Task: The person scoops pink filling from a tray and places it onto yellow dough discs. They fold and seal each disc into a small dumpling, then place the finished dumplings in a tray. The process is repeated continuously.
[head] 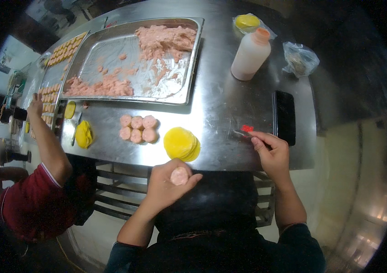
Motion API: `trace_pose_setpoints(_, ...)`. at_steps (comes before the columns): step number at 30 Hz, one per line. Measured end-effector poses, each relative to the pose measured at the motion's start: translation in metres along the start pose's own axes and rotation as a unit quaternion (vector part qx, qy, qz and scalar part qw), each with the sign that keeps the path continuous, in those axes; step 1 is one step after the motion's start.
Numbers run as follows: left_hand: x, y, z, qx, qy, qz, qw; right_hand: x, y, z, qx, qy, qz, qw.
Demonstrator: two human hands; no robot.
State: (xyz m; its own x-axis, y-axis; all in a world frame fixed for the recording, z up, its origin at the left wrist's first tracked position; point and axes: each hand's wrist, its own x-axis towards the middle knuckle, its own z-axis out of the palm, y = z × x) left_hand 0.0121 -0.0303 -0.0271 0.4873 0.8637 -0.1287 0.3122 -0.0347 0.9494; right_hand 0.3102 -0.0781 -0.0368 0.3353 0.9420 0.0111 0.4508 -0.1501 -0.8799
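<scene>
Near the table's front edge, my left hand [162, 186] curls around a dumpling [180, 176], its pink minced filling facing up. My right hand [273, 153] grips a slim metal utensil, probably a small spatula or knife [239, 133]; its tip is beside a small red heap [247, 128] on the steel table [220, 109]. Just beyond my left hand lies a stack of round yellow dumpling wrappers [178, 142]. Several open-topped dumplings [137, 129] stand close together in two rows left of the wrappers.
A steel tray [108, 51] with pink minced filling [166, 39] lies behind the dumplings. To the right are a white bottle [250, 56], a plastic bag [300, 61] and a black phone-like object [284, 117]. At left, a co-worker's hand [35, 106] is by a dumpling tray [51, 78].
</scene>
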Motion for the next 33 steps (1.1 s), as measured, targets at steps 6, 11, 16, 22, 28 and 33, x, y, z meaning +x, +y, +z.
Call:
trace_pose_setpoints(6,0.016,0.008,0.016,-0.093,-0.02,-0.011,0.995,-0.009,-0.032,0.018,0.146,-0.21,0.052,0.965)
trace_pose_setpoints(11,0.013,0.015,0.012,-0.079,-0.023,0.01,0.997,-0.011,-0.04,0.03,0.099,-0.2,-0.123,0.967)
trace_pose_setpoints(16,0.008,0.019,0.01,-0.03,-0.023,0.034,0.999,-0.003,-0.033,0.037,0.051,-0.175,-0.256,0.949)
trace_pose_setpoints(22,0.008,0.014,0.011,0.013,0.005,0.029,1.0,0.002,-0.026,0.034,0.027,-0.153,-0.267,0.951)
trace_pose_setpoints(28,0.006,0.017,0.011,0.086,-0.009,0.074,0.994,0.002,-0.023,0.039,0.034,-0.169,-0.298,0.939)
trace_pose_setpoints(33,0.003,0.014,0.005,0.023,0.006,0.09,0.996,0.007,-0.016,0.032,0.095,-0.166,-0.208,0.959)
